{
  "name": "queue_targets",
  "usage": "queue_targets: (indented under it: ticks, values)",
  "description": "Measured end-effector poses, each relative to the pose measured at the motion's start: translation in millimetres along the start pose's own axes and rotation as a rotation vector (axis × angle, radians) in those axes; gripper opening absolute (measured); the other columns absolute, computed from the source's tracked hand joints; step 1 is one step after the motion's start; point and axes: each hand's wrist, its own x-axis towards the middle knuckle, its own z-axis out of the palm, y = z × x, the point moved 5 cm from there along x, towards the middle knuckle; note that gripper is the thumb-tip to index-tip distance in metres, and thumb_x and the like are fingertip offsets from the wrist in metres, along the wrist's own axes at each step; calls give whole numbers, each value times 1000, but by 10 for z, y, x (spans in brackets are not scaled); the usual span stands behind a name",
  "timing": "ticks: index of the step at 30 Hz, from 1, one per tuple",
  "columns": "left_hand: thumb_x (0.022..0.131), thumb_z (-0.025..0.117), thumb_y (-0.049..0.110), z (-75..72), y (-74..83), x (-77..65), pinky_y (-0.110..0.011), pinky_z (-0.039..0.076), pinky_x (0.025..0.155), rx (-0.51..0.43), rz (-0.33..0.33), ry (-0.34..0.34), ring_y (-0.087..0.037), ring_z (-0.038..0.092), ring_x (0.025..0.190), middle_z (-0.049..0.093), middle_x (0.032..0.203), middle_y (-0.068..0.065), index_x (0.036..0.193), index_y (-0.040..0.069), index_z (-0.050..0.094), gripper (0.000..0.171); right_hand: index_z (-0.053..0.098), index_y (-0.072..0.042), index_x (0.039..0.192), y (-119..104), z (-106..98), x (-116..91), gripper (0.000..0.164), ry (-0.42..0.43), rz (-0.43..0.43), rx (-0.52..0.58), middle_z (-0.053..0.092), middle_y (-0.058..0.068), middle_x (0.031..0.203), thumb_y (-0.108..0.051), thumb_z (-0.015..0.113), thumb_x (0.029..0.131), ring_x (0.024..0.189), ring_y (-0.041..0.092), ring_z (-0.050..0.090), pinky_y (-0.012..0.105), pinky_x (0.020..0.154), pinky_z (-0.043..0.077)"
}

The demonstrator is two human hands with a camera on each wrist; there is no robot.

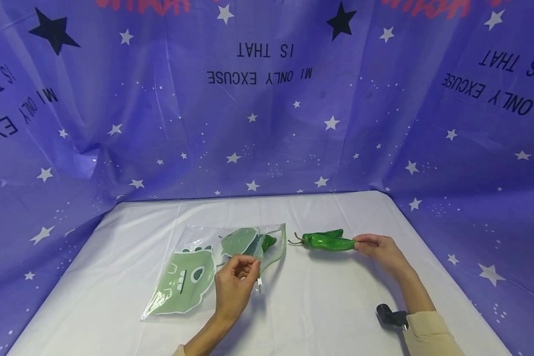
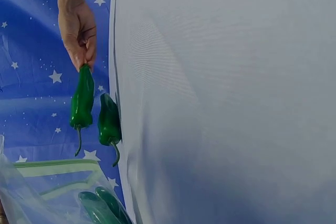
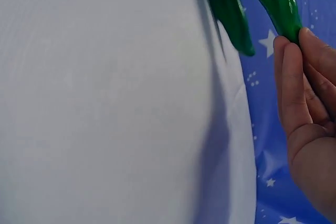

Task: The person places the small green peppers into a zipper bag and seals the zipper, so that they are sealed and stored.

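My right hand [image 1: 382,253] pinches a glossy green pepper [image 1: 331,243] by its pointed tip, with the stem toward the bag. In the right wrist view, the thumb and fingertips [image 3: 292,43] close on that tip. Just behind it on the table lies a second green pepper [image 2: 108,121]. My left hand [image 1: 235,289] grips the edge of a clear zip bag [image 1: 164,291] near its slider. The bag's mouth, with a pale green zip strip [image 2: 58,166], gapes toward the held pepper. Inside are green peppers [image 2: 100,205], partly covered by the bag's print.
A white cloth covers the table [image 1: 325,306]. Purple curtains [image 1: 271,143] with stars and lettering rise along its back and sides. A black device [image 1: 390,316] sits at my right wrist, by the beige sleeve [image 1: 429,333].
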Motion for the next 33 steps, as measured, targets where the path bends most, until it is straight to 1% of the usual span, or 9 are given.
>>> queue_targets:
  ticks: [1,4,7,11,20,24,28,31,33]
  values:
    - [77,68,-16,3,-3,4,-20,49,48,-2,1,1,-16,58,55,63,68,-11,81,-6,62,13,63,5,114,-68,16,-16,41,-4,-4,4,70,8,98,-21,73,85,87,9,63,23,77,50]
    - [77,67,-16,12,-22,8,-20,49,48,-20,-4,8,-15,58,56,63,69,-11,82,-6,61,13,64,4,113,-175,62,-11,42,-3,-10,9,70,9,99,-24,74,84,88,9,63,22,78,50]
    - [78,67,-16,26,-42,6,-19,49,49,-29,-14,16,-14,58,57,62,69,-11,82,-6,61,12,65,2,112,-280,135,7,41,-14,-19,-15,70,9,98,-26,75,83,89,11,64,23,78,49]
    - [78,67,-15,37,-57,4,-19,49,50,-31,-39,27,-14,58,57,62,69,-11,82,-6,61,11,67,1,109,-364,236,64,40,-34,-36,-21,70,8,95,-26,77,81,88,13,64,25,78,49]
    - [79,66,-16,48,-71,1,-18,49,49,-36,-62,39,-14,58,56,62,69,-13,82,-7,60,11,70,-2,102,-587,459,114,32,-74,-55,-3,70,8,90,-22,78,79,83,17,63,29,78,49]
    - [80,66,-14,37,-92,-7,-16,46,47,-33,-120,63,-11,56,55,62,67,-12,83,-7,61,9,71,-3,98,-655,542,134,30,-95,-54,-1,70,7,87,-22,80,77,83,18,64,32,79,49]
    - [82,67,-11,26,-128,-6,-15,43,46,-45,-191,86,-7,53,53,60,64,-11,83,-6,61,7,71,-3,97,-720,569,138,30,-100,-65,-18,71,6,86,-24,80,77,83,18,64,31,79,50]
    - [82,66,-10,26,-142,4,-15,42,46,-61,-219,92,-6,51,53,59,64,-12,84,-8,61,6,71,-4,97,-771,562,130,30,-96,-72,-18,70,7,86,-25,79,78,83,19,65,31,78,50]
    - [83,65,-10,26,-144,15,-15,42,45,-66,-221,94,-5,50,53,58,64,-13,84,-8,60,5,71,-3,97,-802,559,130,30,-94,-75,-17,70,7,85,-25,79,78,82,20,65,32,77,50]
